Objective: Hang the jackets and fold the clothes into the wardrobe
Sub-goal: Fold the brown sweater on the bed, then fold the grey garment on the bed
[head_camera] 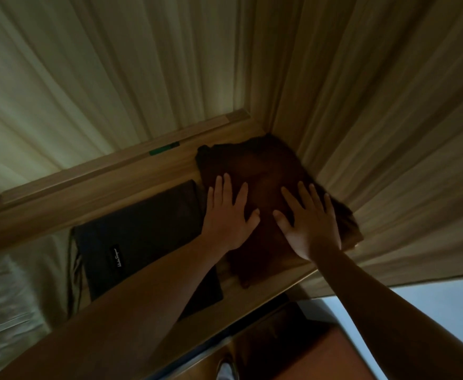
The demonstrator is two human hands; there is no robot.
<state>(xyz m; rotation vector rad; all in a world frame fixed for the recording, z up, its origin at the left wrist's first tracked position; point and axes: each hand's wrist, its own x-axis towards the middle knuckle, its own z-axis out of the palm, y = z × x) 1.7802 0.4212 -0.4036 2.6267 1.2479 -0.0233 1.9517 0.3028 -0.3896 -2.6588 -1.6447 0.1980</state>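
Brown folded garment (263, 171) on shelf (255, 294), left hand (229, 218) and right hand (311, 226) pressing flat, fingers straight

Your left hand (229, 215) and right hand (309, 220) cover the middle of the folded brown garment (263, 165), your left forearm (170, 283) hides the dark bag (142, 237) toward the front edge of the shelf (252, 300), and the bag's label (116, 257) is unreadable.

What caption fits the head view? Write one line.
Left hand and right hand press flat on a folded dark brown garment on a wooden wardrobe shelf, beside a black drawstring bag.
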